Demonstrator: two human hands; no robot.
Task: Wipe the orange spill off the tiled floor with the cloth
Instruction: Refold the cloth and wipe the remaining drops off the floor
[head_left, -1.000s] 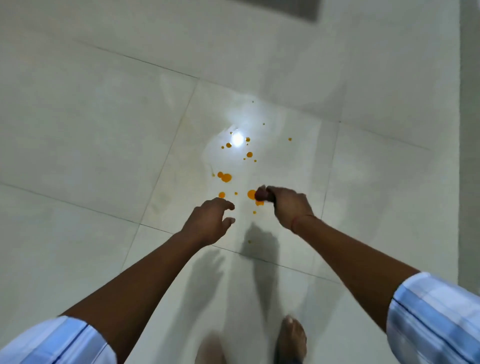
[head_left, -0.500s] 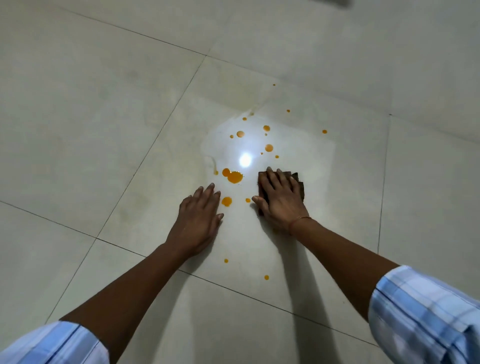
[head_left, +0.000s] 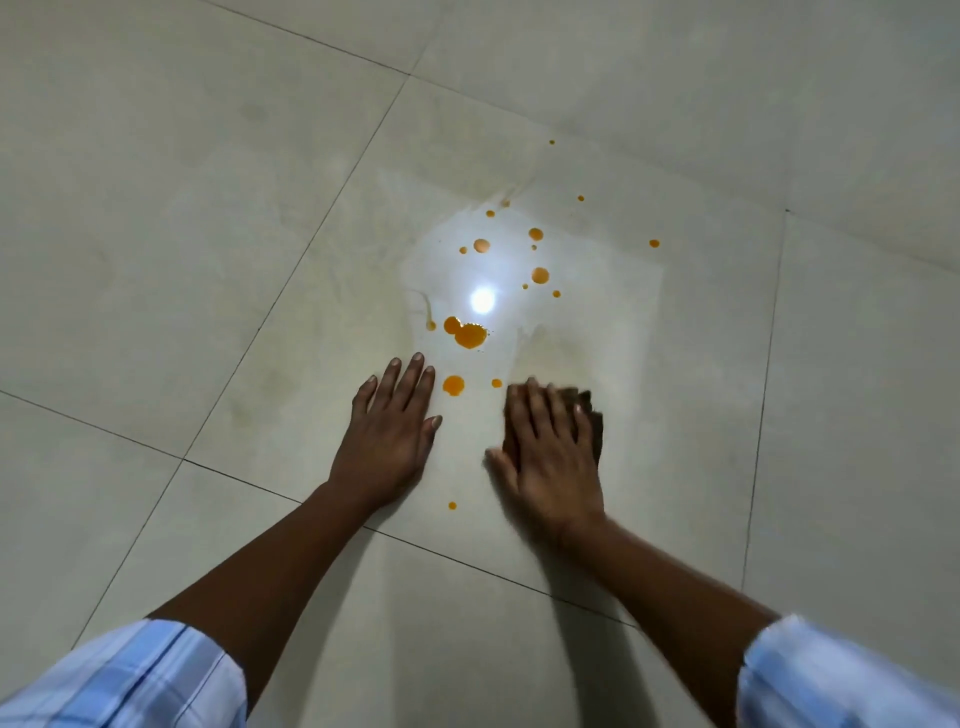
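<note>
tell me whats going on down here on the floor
A person is cleaning an orange spill off the tiled floor. The right hand presses a dark cloth flat against the tile, while the left hand rests flat on the floor beside it. Most of the spill, including the biggest blob just beyond the left hand, is not yet wiped.

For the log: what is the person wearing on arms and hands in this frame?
Light blue and white checked sleeves: the left sleeve and right sleeve both end near the elbow, forearms bare. The left hand and right hand wear no gloves. The right wrist is blurred, so any band there cannot be told.
</note>
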